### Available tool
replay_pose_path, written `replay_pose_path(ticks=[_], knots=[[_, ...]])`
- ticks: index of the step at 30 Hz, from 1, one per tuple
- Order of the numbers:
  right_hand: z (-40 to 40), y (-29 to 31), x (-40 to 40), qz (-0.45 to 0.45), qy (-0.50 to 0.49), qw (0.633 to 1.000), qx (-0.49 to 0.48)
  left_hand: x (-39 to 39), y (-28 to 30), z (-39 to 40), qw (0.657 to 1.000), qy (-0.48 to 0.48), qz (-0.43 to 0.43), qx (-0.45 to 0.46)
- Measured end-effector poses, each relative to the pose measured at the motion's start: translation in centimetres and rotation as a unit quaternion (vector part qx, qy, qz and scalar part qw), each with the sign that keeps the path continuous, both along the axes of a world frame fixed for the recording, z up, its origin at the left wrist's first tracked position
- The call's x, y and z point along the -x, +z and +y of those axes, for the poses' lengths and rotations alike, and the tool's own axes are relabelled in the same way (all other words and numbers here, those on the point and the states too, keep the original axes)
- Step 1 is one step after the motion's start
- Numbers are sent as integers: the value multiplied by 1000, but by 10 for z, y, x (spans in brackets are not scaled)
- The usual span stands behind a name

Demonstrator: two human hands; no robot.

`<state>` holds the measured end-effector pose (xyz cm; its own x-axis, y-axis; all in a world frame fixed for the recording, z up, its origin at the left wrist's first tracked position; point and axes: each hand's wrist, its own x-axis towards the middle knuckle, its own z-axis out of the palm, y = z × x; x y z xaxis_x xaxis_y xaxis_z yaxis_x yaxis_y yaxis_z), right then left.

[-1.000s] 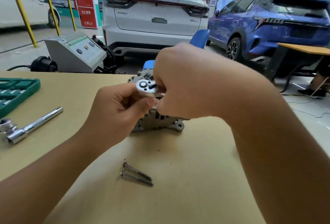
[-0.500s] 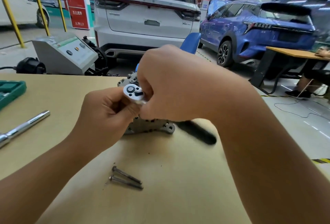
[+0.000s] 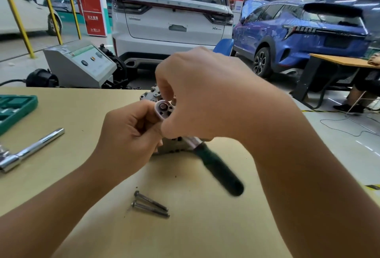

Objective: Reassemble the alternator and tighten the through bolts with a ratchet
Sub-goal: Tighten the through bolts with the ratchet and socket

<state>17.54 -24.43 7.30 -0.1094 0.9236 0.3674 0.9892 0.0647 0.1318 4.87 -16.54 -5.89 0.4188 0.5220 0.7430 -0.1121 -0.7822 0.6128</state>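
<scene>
The grey alternator (image 3: 153, 94) stands on the tan table (image 3: 61, 118), mostly hidden behind both hands. A ratchet sits on top of it: its round silver head (image 3: 163, 109) shows between the hands, and its dark green handle (image 3: 218, 168) points toward me and to the right, blurred. My right hand (image 3: 205, 95) grips the ratchet near the head from above. My left hand (image 3: 131, 132) is curled against the head's left side, thumb beside it, over the alternator. Two loose through bolts (image 3: 151, 206) lie side by side on the table in front.
A chrome extension bar with a socket (image 3: 30, 151) lies at the left, beside a green socket-set case (image 3: 14, 109). Beyond the table's far edge are a grey machine (image 3: 80, 66), a white car and a blue car. A person sits at another table at the far right.
The ratchet handle has swung out from under my right hand toward me and to the right. The head has turned between my hands. The bolts have not moved.
</scene>
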Motion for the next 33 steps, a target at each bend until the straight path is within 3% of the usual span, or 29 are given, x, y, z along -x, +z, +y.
replay_pose_path(ticks=[3,8,13,18,22,29,33], knots=[[-10,3,-3,8,-10,999,33,-2,0,2,1000,-8,2,17],[-11,-1,0,-40,-16,999,-4,-3,0,5,999,7,-20,33],[-11,3,-4,12,-6,997,83,-3,1,7,999,0,-14,42],[-7,4,-8,22,-28,999,35,1,-2,12,998,-26,-8,50],[-1,1,3,-8,-34,991,131,1,-6,14,998,-16,-26,55],[-13,3,-11,24,-12,997,68,0,-5,14,998,-26,-4,61],[-3,-1,-5,-16,-1,988,154,-4,-1,5,998,-36,-29,45]])
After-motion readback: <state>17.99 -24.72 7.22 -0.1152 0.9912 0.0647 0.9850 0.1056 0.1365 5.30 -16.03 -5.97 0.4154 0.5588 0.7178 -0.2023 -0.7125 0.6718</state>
